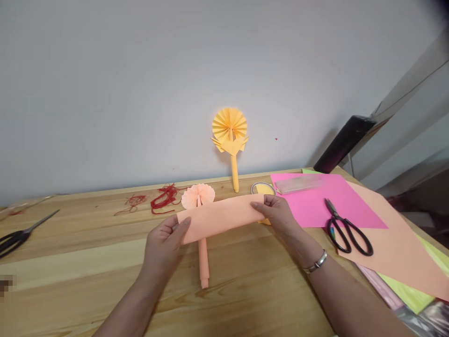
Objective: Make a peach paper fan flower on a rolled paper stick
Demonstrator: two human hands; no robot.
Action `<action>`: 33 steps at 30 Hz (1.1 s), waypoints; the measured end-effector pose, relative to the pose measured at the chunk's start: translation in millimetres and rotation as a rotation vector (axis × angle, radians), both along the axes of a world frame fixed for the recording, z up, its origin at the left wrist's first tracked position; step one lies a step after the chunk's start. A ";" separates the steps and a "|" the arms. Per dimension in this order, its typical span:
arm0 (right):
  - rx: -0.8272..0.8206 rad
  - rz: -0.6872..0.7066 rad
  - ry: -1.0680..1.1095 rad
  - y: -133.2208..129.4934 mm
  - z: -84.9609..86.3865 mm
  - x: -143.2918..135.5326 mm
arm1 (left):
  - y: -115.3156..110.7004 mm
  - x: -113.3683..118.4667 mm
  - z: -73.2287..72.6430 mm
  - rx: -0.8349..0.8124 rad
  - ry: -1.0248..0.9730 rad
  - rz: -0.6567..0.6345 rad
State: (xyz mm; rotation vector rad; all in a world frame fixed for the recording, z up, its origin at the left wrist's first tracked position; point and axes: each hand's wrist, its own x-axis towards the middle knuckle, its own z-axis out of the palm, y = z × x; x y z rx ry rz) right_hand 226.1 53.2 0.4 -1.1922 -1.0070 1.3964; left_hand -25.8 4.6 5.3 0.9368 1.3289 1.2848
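Observation:
A peach paper strip (220, 217) is stretched between my hands above the table. My left hand (164, 241) pinches its left end, thumb on top, and my right hand (277, 214) pinches the right end. Behind and below the strip lies a peach paper fan flower (198, 194) with a rolled paper stem (204, 264); the strip hides its middle. Farther back, a yellow paper fan flower (229, 124) with pointed leaves and a rolled stem leans upright against the wall.
Black scissors (345, 229) rest on pink (315, 206) and peach sheets at the right. Other scissors (21, 238) lie far left. Red thread (164, 199) and a tape roll (263, 188) are near the wall. A black cylinder (343, 142) leans at back right.

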 end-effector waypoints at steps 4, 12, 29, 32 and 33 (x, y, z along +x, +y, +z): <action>0.016 0.005 -0.025 1.3 2.7 2.1 | -0.9 -0.8 -0.5 0.009 -0.078 -0.046; 0.006 0.101 -0.001 1.6 8.1 9.7 | -4.5 -4.8 7.5 -0.088 -0.231 -0.192; 0.093 0.504 -0.329 -17.7 13.9 -0.8 | -20.9 14.2 23.9 -0.479 -0.184 -0.853; 0.106 0.526 -0.343 -20.2 15.3 -2.3 | -21.7 14.1 19.1 -0.466 -0.112 -0.888; 0.107 0.530 -0.340 -20.6 15.7 -2.6 | -22.0 14.0 17.8 -0.455 -0.082 -0.906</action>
